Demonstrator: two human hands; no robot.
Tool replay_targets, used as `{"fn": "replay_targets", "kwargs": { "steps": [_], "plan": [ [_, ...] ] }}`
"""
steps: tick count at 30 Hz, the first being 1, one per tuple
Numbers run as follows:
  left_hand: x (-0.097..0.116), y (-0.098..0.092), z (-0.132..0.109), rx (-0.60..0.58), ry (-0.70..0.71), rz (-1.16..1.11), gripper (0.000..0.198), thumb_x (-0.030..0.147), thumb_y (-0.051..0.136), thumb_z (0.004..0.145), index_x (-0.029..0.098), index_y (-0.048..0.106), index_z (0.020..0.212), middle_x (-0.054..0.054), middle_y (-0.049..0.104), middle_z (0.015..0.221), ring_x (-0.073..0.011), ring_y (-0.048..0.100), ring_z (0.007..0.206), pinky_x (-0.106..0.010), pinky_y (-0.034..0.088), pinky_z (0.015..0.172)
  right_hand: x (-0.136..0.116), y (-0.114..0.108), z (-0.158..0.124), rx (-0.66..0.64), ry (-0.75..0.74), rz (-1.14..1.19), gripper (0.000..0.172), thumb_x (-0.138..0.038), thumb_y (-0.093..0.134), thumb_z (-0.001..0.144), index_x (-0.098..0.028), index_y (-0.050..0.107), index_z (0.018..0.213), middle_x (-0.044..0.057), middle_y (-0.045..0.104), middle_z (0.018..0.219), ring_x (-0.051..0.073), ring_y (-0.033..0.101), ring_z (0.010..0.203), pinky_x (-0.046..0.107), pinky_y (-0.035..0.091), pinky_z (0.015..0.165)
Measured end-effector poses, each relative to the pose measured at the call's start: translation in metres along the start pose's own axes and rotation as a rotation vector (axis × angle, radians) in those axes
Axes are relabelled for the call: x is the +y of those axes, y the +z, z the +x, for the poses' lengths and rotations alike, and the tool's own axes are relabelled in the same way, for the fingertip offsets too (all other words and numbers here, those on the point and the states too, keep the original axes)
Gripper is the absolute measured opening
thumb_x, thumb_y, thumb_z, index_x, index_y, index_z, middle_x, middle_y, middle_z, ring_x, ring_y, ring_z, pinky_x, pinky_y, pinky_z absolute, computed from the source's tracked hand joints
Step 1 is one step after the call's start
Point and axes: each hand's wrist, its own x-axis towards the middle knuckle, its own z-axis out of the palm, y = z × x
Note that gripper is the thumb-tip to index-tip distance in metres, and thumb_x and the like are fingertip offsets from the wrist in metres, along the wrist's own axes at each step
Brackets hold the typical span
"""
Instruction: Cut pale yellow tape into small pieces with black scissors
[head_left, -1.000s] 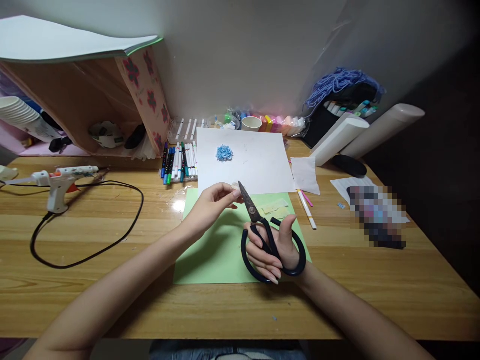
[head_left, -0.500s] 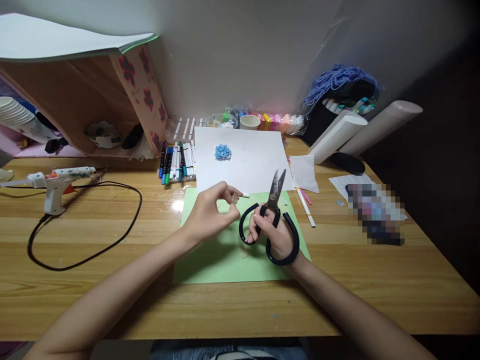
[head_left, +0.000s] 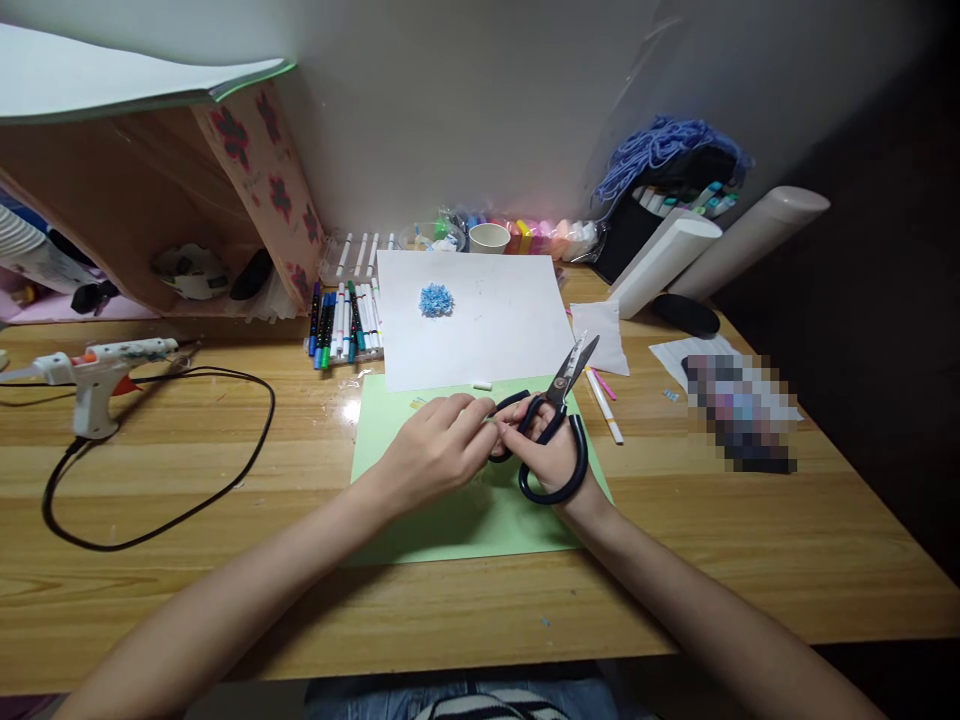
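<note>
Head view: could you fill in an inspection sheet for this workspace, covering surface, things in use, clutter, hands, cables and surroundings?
Surface: wooden table; green sheet nearest the person, white sheet beyond.
Things in use: scissors, blades slightly parted, pointing away from the person; blue tuft on the white sheet.
Clutter: markers grouped left of the white sheet; glue gun further left; pixelated object at right, unidentifiable.
Hands: right hand holds the scissors; left hand meets its fingers, anything pinched there too small to tell.
Cables: black cord loops from the glue gun.
Surroundings: grey wall behind; nobody else seen.
</note>
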Motion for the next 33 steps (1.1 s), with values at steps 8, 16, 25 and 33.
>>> {"fn": "replay_targets", "kwargs": {
  "steps": [8, 16, 25, 33],
  "plan": [
    [0.000, -0.014, 0.007, -0.048, -0.510, -0.713, 0.024, 0.033, 0.048, 0.085, 0.019, 0.055, 0.103, -0.007, 0.061, 0.100, -0.0188, 0.057, 0.090, -0.031, 0.046, 0.075, -0.007, -0.005, 0.005, -0.014, 0.013, -0.011, 0.040, -0.043, 0.077, 0.061, -0.018, 0.047, 0.072, -0.001, 0.062, 0.069, 0.011, 0.060, 0.048, 0.027, 0.052, 0.050],
    [-0.003, -0.005, 0.008, 0.007, -0.631, -0.968, 0.017, 0.033, 0.052, 0.085, 0.018, 0.057, 0.080, -0.003, 0.064, 0.079, -0.0151, 0.059, 0.075, -0.027, 0.044, 0.069, -0.001, -0.005, 0.002, -0.096, 0.030, -0.112, 0.036, -0.046, 0.073, 0.066, -0.018, 0.053, 0.075, 0.000, 0.061, 0.065, 0.014, 0.061, 0.049, 0.030, 0.052, 0.050],
    [-0.005, -0.003, 0.009, 0.017, -0.706, -1.080, 0.018, 0.035, 0.055, 0.083, 0.017, 0.057, 0.082, -0.003, 0.062, 0.081, -0.0143, 0.058, 0.077, -0.027, 0.045, 0.073, -0.002, -0.008, 0.005, -0.055, -0.016, -0.081, 0.037, -0.044, 0.075, 0.064, -0.018, 0.050, 0.075, 0.001, 0.064, 0.073, 0.012, 0.061, 0.049, 0.028, 0.051, 0.050],
    [-0.005, -0.005, 0.010, -0.030, -0.721, -1.027, 0.017, 0.032, 0.054, 0.082, 0.016, 0.057, 0.076, -0.003, 0.062, 0.077, -0.0146, 0.057, 0.074, -0.028, 0.044, 0.071, 0.000, -0.007, 0.003, -0.054, 0.015, -0.109, 0.035, -0.044, 0.074, 0.066, -0.018, 0.051, 0.075, 0.000, 0.062, 0.068, 0.014, 0.062, 0.049, 0.029, 0.052, 0.049]
  ]
}}
